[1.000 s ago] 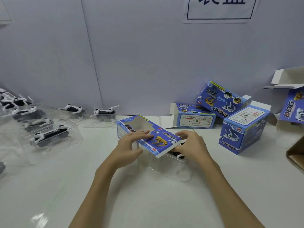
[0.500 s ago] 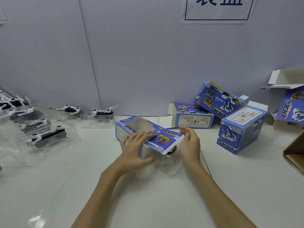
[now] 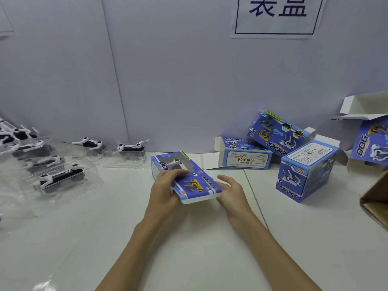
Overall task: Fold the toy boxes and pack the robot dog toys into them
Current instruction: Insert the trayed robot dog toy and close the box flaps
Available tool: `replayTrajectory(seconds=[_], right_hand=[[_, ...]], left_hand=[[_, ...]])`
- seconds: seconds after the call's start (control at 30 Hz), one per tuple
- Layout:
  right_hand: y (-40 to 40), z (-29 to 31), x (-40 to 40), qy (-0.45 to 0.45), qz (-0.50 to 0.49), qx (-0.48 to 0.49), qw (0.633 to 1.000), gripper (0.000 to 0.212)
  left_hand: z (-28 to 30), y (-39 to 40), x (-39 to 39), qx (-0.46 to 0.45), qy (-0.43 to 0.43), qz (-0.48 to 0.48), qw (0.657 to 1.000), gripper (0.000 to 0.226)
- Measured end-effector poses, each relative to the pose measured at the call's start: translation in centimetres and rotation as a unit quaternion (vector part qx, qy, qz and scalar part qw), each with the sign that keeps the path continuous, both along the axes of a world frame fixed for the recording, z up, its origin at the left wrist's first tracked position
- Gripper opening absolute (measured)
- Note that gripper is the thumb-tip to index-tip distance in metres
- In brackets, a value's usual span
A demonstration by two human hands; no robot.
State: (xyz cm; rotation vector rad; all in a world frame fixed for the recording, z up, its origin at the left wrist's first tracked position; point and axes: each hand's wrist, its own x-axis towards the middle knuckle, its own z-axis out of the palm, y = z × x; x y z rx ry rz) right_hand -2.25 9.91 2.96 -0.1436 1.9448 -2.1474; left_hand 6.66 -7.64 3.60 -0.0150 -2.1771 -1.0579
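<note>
Left of centre, the left hand [image 3: 165, 192] still gripped the toy box [image 3: 189, 181], fingers curled over its top. The clear tray had gone inside; a robot dog [image 3: 175, 162] showed through the window. The right hand [image 3: 231, 191] lay open against the box's right end on the bench [image 3: 199, 248].

Blue boxes [image 3: 306, 166] printed with yellow and white dogs lie on a white counter [image 3: 189, 238], black-and-white toys [image 3: 60, 178] in clear trays at left.
</note>
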Motion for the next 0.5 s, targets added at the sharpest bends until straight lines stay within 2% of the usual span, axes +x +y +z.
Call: replayTrajectory(seconds=[0.1,0.17,0.2,0.27,0.3,0.33,0.43,0.5], right_hand=[[0.2,0.1,0.0,0.037,0.102,-0.019,0.994,0.048],[0.0,0.3,0.2,0.116,0.132,-0.018,0.984,0.036],[-0.2,0.4,0.3,0.158,0.111,-0.005,0.981,0.027],[-0.4,0.6,0.3,0.224,0.001,0.05,0.973,0.011],[-0.3,0.7,0.3,0.239,-0.062,0.076,0.966,0.005],[-0.1,0.8,0.2,0.245,-0.116,0.09,0.958,0.009],[1.2,1.3,-0.3,0.274,-0.196,0.074,0.939,0.021],[1.8,1.9,-0.4,0.303,-0.21,0.1,0.924,0.025]], left_hand=[[0.4,-0.6,0.2,0.048,0.037,0.009,0.998,0.062],[0.8,-0.2,0.3,0.086,0.053,0.004,0.995,0.064],[1.0,0.1,0.2,0.103,0.061,-0.006,0.993,0.06],[1.3,0.9,0.3,0.135,0.083,-0.034,0.987,0.045],[1.5,1.2,0.4,0.152,0.088,-0.059,0.983,0.045],[1.5,1.5,0.4,0.152,0.09,-0.088,0.98,0.055],[1.0,1.7,0.2,0.015,0.09,-0.123,0.988,0.093],[0.9,2.0,-0.1,-0.037,0.105,-0.103,0.988,0.094]])
